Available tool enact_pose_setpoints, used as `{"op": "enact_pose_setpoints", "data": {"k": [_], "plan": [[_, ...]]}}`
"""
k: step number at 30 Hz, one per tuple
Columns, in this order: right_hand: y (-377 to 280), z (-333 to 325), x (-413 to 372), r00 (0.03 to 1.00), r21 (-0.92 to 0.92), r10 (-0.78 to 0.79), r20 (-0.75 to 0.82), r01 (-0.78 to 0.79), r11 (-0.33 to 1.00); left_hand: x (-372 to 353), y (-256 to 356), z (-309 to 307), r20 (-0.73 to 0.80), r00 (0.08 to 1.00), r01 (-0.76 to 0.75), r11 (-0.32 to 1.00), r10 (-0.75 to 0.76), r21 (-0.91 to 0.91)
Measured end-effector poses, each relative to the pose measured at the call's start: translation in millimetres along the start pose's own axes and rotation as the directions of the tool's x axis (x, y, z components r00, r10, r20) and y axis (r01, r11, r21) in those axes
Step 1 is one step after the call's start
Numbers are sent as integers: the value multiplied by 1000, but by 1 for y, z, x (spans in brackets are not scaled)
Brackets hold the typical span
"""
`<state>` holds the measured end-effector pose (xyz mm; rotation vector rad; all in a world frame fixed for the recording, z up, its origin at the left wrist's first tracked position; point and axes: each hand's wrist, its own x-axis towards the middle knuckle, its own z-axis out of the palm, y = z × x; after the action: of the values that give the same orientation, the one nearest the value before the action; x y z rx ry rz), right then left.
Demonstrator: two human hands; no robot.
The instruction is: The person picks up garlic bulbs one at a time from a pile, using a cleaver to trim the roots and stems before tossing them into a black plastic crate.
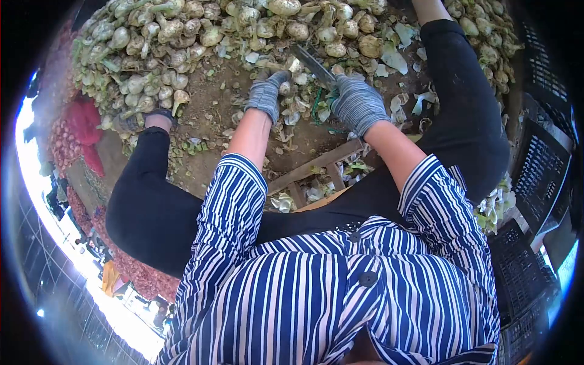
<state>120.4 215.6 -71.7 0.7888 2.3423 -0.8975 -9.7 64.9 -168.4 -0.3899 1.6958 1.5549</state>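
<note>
My right hand (360, 104), in a grey knit glove, is closed around a knife whose dark blade (313, 65) points up and to the left. My left hand (265, 96), gloved the same way, has its fingers curled round a garlic bulb (285, 89). A pale stem (295, 64) shows at its fingertips, close to the blade. Just beyond both hands lies a large heap of soil-marked garlic bulbs (176, 58), many with stems attached.
Papery peels (394, 59) and stem scraps litter the dirt ground between my legs. A wooden frame (313, 164) stands below my hands. Black plastic crates (541, 173) are on the right. Red mesh sacks (85, 131) lie at left, and more bulbs (483, 36) at the upper right.
</note>
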Motion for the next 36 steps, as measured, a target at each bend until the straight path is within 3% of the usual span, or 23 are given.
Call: {"op": "enact_pose_setpoints", "data": {"k": [7, 13, 16, 17, 21, 24, 25, 28, 29, 32, 34, 36], "plan": [[-3, 9, 14, 994, -192, -69, 89, 86, 978, 23, -9, -6, -12, 1000, 20, 1000, -20, 12], [-1, 29, 30, 986, -289, -152, -68, 127, 949, 18, -6, 3, -43, 993, 99, 972, -110, -211], [-4, 31, 40, 992, -303, -127, -20, 115, 946, 10, -1, 6, -53, 996, 67, 998, -68, -21], [-7, 28, 38, 993, -297, -120, 7, 117, 948, -1, 6, 7, -5, 986, 164, 986, -164, 32], [-5, 25, 44, 994, -229, -84, -71, 65, 971, -32, 16, 13, 153, 988, 5, 988, -29, 153], [-20, -7, 27, 991, -94, -31, -128, 19, 995, -13, 34, -24, 78, 966, 236, 964, -247, 123], [-12, -4, 28, 971, -3, -61, -231, 62, 998, 9, 17, -50, 46, 944, 330, 942, -328, -63], [3, -13, 17, 955, 285, -33, -294, 121, 951, 36, 6, -55, -55, 961, 276, 917, -272, 289], [-4, -25, 6, 973, 378, 28, -227, 61, 924, 43, 3, -51, -75, 966, 257, 880, -247, 400], [-8, -36, -6, 976, 408, 41, -213, 50, 912, 55, -7, -33, -107, 979, 197, 696, -170, 691], [-6, -32, -5, 971, 403, 22, -238, 77, 912, 58, -8, -15, -214, 977, 182, 601, -18, 778], [-3, -32, -1, 977, 412, 17, -212, 73, 908, 65, -7, -11, -151, 987, 95, 548, 58, 831]]}}
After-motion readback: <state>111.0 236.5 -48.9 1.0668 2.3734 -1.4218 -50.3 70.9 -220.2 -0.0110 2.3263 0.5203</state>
